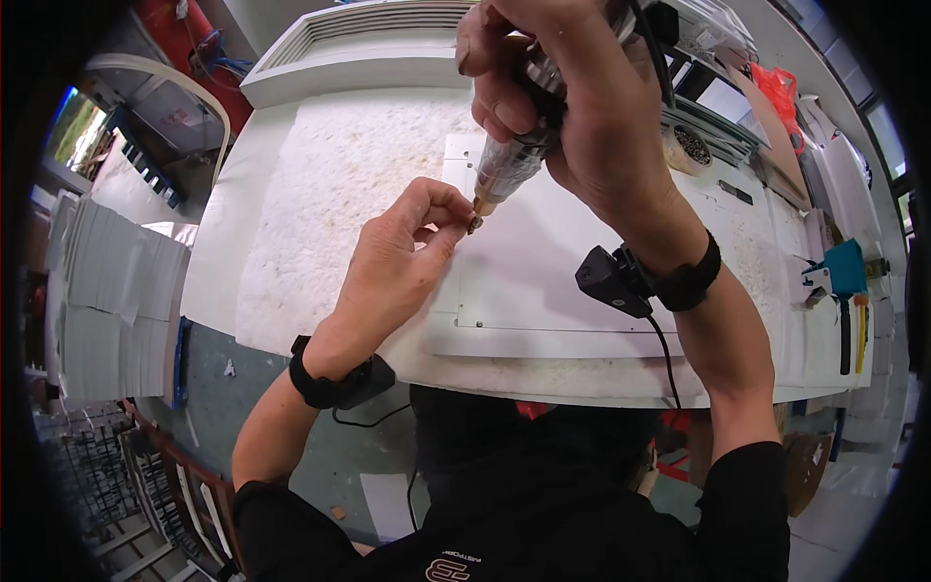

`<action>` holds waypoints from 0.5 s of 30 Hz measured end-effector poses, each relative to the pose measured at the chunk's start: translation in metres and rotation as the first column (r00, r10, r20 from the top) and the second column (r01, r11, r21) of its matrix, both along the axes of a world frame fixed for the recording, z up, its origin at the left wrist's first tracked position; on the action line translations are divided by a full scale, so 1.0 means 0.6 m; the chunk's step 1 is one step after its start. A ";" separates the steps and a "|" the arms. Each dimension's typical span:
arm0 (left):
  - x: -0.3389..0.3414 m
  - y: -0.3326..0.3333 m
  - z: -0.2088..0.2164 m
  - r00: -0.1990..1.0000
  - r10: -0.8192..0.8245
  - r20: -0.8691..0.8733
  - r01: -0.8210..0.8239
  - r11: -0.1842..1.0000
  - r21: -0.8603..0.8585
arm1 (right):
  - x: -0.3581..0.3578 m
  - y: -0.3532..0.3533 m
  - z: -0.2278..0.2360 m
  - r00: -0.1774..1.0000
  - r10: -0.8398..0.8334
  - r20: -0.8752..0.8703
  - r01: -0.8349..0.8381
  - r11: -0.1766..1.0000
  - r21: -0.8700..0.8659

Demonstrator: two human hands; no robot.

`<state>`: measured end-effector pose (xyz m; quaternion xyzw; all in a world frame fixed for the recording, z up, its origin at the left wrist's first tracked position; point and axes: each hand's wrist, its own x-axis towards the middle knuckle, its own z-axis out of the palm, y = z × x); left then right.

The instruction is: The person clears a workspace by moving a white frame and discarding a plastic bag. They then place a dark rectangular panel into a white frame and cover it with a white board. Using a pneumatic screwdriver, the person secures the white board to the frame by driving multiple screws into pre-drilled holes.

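My right hand [606,126] grips an electric screwdriver [509,160] with a clear nose, tilted so that its tip points down and to the left. At that tip, my left hand [393,257] has thumb and forefinger pinched on a small metal screw [474,225], partly hidden by the fingertips. Beneath both hands lies a flat white panel [553,286] with small holes and fittings along its left and near edges. The screw is over the panel's left edge; whether it touches the panel I cannot tell.
White padding [310,194] covers the worktable. A louvred white frame [364,48] stands along the far side. A tub of small screws [690,147] sits at the far right, beside metal strips. A teal tool [844,270] lies near the right edge. Stacked white sheets [121,301] stand left.
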<state>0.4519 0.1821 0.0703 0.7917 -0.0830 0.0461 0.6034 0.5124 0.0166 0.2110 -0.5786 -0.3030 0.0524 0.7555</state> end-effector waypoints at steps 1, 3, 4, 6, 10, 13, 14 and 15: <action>0.001 0.004 -0.001 1.000 -0.006 -0.006 0.006 0.999 0.042 | 0.008 0.006 -0.009 1.000 -0.007 0.023 0.008 0.999 -0.050; -0.002 0.007 -0.003 0.999 -0.003 -0.041 0.005 0.999 0.048 | 0.015 0.011 -0.022 0.998 0.014 0.066 -0.008 0.996 -0.085; -0.003 0.008 -0.004 0.998 -0.001 -0.057 0.004 0.999 0.051 | 0.018 0.012 -0.028 0.995 0.041 0.089 -0.034 0.997 -0.076; 0.001 0.012 -0.006 0.994 0.002 -0.110 0.000 1.000 0.022 | 0.021 0.017 -0.031 0.996 0.062 0.068 -0.059 0.997 -0.047; 0.003 0.014 -0.010 0.987 0.004 -0.158 -0.005 1.000 -0.004 | 0.020 0.025 -0.032 0.997 0.029 0.067 -0.025 0.998 -0.052; 0.004 0.017 -0.011 0.991 -0.006 -0.136 0.006 1.000 0.004 | 0.019 0.030 -0.029 0.998 0.012 0.066 -0.007 0.997 -0.079; 0.002 0.016 -0.010 0.992 0.004 -0.125 -0.003 1.000 0.004 | 0.023 0.027 -0.034 0.996 0.032 0.079 -0.026 0.997 -0.076; 0.001 0.014 -0.008 0.993 0.012 -0.113 -0.011 1.000 0.005 | 0.026 0.025 -0.035 0.995 0.044 0.092 -0.037 0.997 -0.074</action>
